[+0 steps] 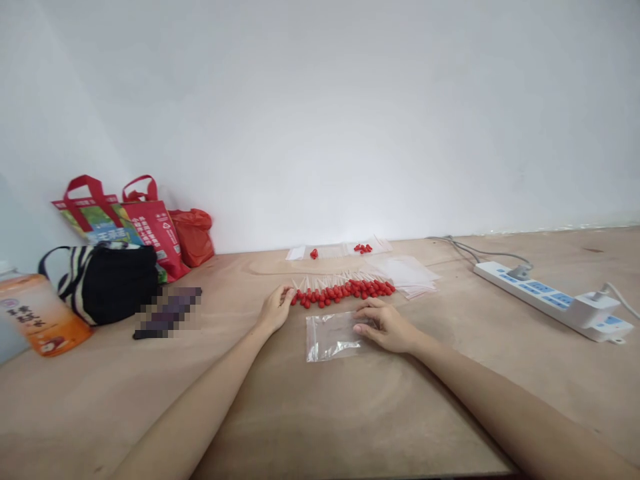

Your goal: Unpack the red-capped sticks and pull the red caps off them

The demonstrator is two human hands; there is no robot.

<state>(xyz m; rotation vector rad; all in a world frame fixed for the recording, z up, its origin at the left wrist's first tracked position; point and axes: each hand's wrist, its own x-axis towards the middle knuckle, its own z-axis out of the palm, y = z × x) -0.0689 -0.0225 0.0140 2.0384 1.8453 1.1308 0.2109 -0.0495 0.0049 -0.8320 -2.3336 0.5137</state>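
Dozens of red-tipped sticks (345,291) lie heads-out, probably for easy grabbing. Right hand (389,325) looks loosely spread, maybe steadying that clear bag (330,339); can't tell if left hand (274,311) pinches anything.

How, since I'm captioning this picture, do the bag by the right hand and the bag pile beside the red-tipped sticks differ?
The near bag looks single; the bag pile has several layers, fanned out.
The near bag lies in front of the red-tipped sticks; the bag pile lies by their right end.
The right hand hides part of the near bag; no hand covers the bag pile.
Both lie on the table.
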